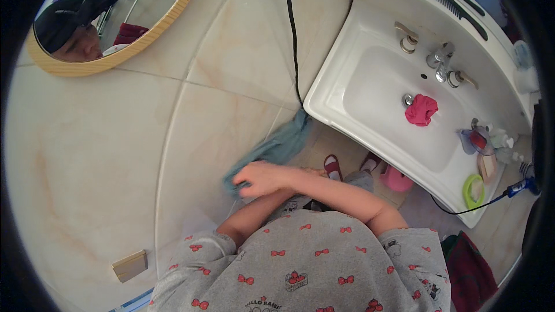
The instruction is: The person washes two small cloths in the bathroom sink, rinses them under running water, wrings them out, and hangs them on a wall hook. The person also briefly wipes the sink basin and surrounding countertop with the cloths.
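My right hand (260,178) reaches across to the left, its fingers closed on the lower end of a teal cloth (279,142). The cloth stretches up along the tiled wall to the sink's near left corner. My left forearm passes under the right one. Of my left hand (315,172) only a little shows past the right forearm, and whether it holds anything is hidden. A wet-looking pink cloth (421,110) lies bunched beside the drain in the white sink (381,69).
A wood-framed mirror (108,67) hangs upper left, and a black cable (291,30) runs down to the sink's corner. Combs (455,8) lie on the ledge. Soap in a green dish (473,191) sits on the rim. Below are a pink plastic object (395,179) and slippered feet (333,167).
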Tool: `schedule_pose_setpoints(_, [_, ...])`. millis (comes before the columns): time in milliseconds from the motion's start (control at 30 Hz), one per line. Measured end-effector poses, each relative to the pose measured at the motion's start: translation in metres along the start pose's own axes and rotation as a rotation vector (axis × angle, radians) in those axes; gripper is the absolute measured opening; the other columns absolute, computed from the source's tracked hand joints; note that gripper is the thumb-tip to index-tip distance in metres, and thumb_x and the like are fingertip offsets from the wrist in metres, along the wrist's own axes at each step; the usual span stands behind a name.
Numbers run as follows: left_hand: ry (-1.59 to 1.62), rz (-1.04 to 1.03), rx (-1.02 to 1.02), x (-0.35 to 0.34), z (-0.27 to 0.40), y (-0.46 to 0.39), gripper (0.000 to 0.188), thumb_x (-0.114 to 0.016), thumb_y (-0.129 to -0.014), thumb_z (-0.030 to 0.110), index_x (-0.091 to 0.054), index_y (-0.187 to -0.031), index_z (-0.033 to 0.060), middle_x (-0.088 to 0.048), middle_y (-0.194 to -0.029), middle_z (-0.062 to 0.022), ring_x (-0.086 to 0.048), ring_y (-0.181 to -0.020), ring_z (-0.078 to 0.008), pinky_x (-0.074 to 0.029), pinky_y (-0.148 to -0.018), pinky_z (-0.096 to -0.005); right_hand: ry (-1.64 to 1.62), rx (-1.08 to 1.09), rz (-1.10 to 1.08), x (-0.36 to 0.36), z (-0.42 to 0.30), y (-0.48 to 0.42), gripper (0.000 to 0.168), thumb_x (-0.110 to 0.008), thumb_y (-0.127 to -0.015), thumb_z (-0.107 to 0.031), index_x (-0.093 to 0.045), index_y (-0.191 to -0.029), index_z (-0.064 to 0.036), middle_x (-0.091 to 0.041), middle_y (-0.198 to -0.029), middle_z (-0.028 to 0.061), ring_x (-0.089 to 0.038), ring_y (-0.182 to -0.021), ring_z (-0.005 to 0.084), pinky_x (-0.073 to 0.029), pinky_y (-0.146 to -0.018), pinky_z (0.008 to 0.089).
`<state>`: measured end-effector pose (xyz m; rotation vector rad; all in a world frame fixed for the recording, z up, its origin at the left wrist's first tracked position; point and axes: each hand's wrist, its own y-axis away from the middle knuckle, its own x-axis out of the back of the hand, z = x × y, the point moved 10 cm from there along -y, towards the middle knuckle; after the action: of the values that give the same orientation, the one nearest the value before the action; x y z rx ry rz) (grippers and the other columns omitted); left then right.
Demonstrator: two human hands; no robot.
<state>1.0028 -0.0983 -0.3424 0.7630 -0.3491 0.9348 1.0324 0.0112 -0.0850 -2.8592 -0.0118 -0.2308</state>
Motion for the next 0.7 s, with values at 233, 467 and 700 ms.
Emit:
schedule_pose_setpoints(233, [-0.12,-0.262,0.3,0.021,-0.002,0.013,0.048,-0.058,-0.088,0.021,-0.049,-0.134,0.0096,-0.064,-0.113,-0.0216,-0.062,-0.105,-0.0379,-0.048,-0.088,-0.0484,0.783,-0.699,-0.078,0.075,0.238,0.084,0.02,-0.063,-0.074,-0.011,-0.071,-0.091,-0.001,-0.07,-0.094,0.0174,-0.068,-0.094,0.0326,-0.049,-0.088,0.0424])
schedule_pose_setpoints(467, [-0.077,-0.175,0.349,0.023,-0.022,0.029,0.05,-0.058,-0.09,0.023,-0.047,-0.137,0.0137,-0.064,-0.112,-0.0215,-0.062,-0.104,-0.0389,-0.049,-0.087,-0.0477,0.707,-0.579,0.154,0.154,0.094,0.061,0.02,-0.062,-0.078,-0.017,-0.069,-0.085,0.0,-0.069,-0.085,0.019,-0.067,-0.082,0.0359,-0.052,-0.072,0.0409])
schedule_pose_setpoints(700, [-0.117,-0.235,0.319,0.029,0.0,0.013,0.051,-0.055,-0.092,0.029,-0.044,-0.141,0.0152,-0.065,-0.114,-0.0194,-0.063,-0.104,-0.0363,-0.05,-0.086,-0.0463,-0.248,0.037,0.57,0.181,-0.06,0.013,0.039,-0.066,-0.085,-0.037,-0.06,-0.074,0.001,-0.062,-0.065,0.0086,-0.056,-0.061,0.0128,-0.045,-0.056,0.0339])
